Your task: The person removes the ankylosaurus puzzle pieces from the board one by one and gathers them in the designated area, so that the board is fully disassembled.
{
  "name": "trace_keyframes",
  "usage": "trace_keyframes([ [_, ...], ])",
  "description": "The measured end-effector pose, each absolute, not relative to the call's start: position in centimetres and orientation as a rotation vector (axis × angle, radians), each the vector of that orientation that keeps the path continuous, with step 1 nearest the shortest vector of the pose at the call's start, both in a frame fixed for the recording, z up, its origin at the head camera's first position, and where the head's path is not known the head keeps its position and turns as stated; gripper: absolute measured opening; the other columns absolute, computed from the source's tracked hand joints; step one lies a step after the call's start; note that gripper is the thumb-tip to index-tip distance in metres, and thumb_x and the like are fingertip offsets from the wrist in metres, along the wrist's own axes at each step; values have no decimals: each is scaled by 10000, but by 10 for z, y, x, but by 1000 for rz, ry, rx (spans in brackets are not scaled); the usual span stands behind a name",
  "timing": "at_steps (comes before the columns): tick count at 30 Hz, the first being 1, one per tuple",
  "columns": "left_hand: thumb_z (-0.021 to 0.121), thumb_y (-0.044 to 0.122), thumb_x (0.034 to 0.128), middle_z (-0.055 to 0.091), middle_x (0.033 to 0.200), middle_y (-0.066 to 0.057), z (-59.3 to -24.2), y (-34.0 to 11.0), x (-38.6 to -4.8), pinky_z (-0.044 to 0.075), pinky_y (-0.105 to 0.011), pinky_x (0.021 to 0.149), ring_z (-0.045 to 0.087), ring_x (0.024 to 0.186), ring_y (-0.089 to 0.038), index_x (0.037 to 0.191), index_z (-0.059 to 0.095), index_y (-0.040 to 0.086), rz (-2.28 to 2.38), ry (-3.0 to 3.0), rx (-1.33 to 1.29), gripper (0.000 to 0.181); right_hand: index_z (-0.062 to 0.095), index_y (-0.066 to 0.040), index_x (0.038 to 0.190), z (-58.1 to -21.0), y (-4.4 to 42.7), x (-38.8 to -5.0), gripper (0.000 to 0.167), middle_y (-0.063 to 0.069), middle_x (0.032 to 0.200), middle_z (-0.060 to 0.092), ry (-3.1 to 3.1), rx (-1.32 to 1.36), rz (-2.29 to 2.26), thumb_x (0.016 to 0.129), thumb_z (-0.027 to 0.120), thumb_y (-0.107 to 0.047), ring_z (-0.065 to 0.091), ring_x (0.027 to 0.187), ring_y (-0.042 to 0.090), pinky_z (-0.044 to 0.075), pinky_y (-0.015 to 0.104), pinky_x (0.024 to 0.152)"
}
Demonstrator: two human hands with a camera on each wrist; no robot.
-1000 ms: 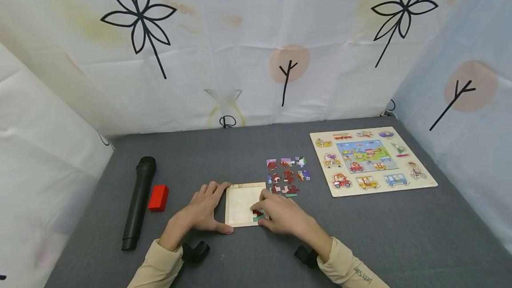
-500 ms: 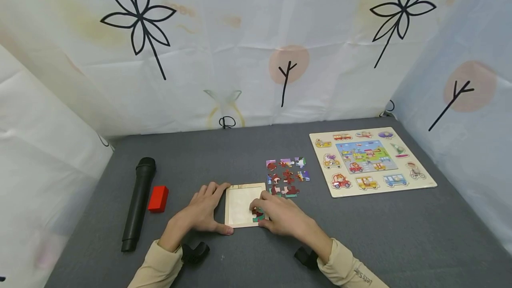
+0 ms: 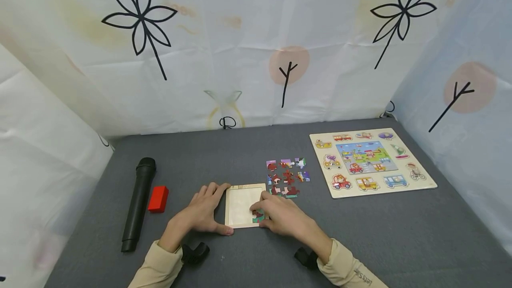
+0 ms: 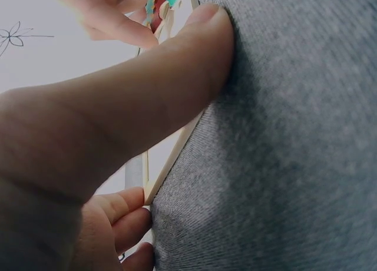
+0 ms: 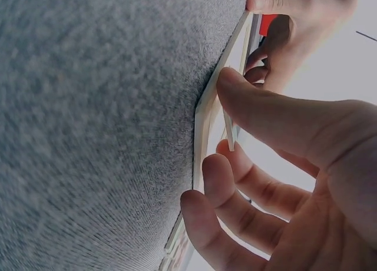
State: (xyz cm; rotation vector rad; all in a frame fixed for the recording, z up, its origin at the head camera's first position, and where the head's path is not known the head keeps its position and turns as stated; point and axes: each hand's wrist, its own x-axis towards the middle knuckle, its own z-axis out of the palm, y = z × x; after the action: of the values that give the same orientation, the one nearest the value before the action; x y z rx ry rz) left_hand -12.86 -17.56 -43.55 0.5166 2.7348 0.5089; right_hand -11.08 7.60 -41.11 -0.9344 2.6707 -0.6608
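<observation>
A square wooden puzzle tray [image 3: 240,208] lies flat on the table, its pale base mostly bare. My left hand [image 3: 204,208] holds the tray's left side, with the index fingertip at the far corner and the thumb at the near corner. Over the tray's near right corner, my right hand [image 3: 285,214] pinches a jigsaw piece [image 3: 258,218] of red-brown and teal. In the right wrist view this piece [image 5: 228,131] stands tilted, edge-on, between thumb and index finger. My right fingers partly hide it in the head view.
Several loose jigsaw pieces [image 3: 288,176] lie in rows beyond the tray's right side. Farther right is a vehicle picture board [image 3: 328,177]. A red block [image 3: 158,199] and a black microphone [image 3: 138,208] lie to the left. White cloth walls [image 3: 240,57] surround the table.
My right fingers and the jigsaw piece have shifted very slightly, with the piece's tilt changing a little. My left hand and the tray have stayed in place.
</observation>
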Motion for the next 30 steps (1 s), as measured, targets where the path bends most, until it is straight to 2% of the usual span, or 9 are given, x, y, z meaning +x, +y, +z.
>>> trace_keyframes([
  [7,929,607,610,494,1247,-83,-436,-176,-129,383,-403,861,413,1044,-213,1546,378,124,511,2732,518,1189,735,-97,1239,-411,77,-110,383,49,985,631,2659,-934,-667,865,813,-129,429,641,39,369,186,540],
  [23,918,622,616,486,1271,-90,-438,-176,-129,396,-448,900,425,1089,-246,1552,372,132,510,2723,518,1189,748,-121,1182,-414,94,-113,277,27,1007,612,2680,-983,-737,906,753,-104,513,758,45,417,173,630],
  [30,916,628,612,486,1271,-96,-438,-177,-129,398,-448,893,424,1074,-244,1550,375,132,508,2728,522,1191,730,-135,1217,-410,112,-117,301,19,1005,593,2722,-912,-718,922,732,-72,474,730,48,384,199,598],
])
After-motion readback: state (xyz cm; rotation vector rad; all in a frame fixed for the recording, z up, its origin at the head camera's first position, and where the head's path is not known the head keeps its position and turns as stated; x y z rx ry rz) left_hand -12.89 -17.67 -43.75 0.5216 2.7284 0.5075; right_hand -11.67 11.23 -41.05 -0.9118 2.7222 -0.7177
